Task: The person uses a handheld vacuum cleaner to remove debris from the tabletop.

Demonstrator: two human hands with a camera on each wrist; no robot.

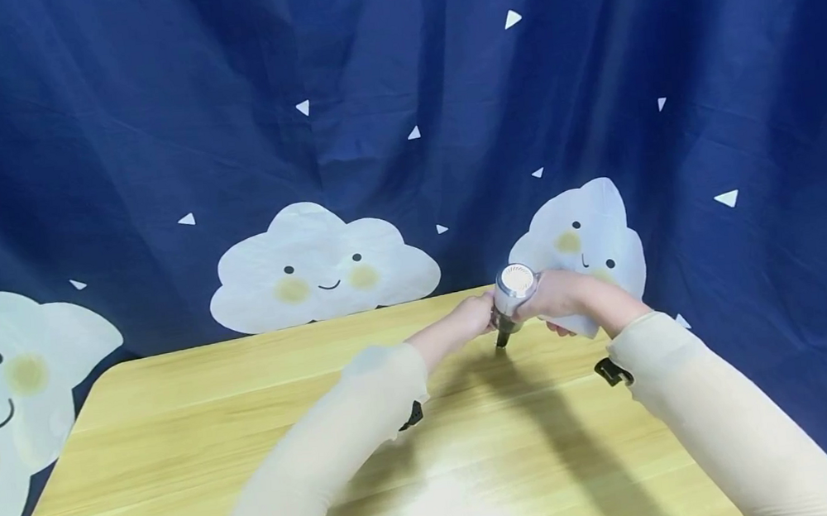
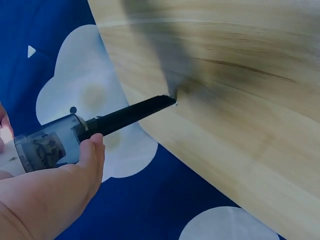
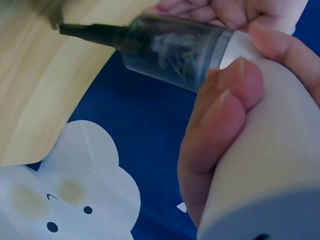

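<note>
A white handheld vacuum (image 1: 509,303) is held at an angle, nozzle down, by the far edge of the wooden table. My right hand (image 1: 555,292) grips its white body, fingers wrapped round the side in the right wrist view. Around the clear dust cup (image 3: 170,55), which has dark, tangled bits inside, my left hand (image 1: 475,314) holds the front part. Its fingertips touch the base of the black crevice nozzle (image 2: 135,112) in the left wrist view. That nozzle's tip is at or very near the tabletop, with tiny pale specks beside it.
The light wooden table (image 1: 213,427) spreads out in front of me. Behind it hangs a dark blue curtain (image 1: 365,63) printed with white clouds and triangles. Black wrist straps (image 1: 611,372) show under both sleeves. Arm shadows cross the tabletop.
</note>
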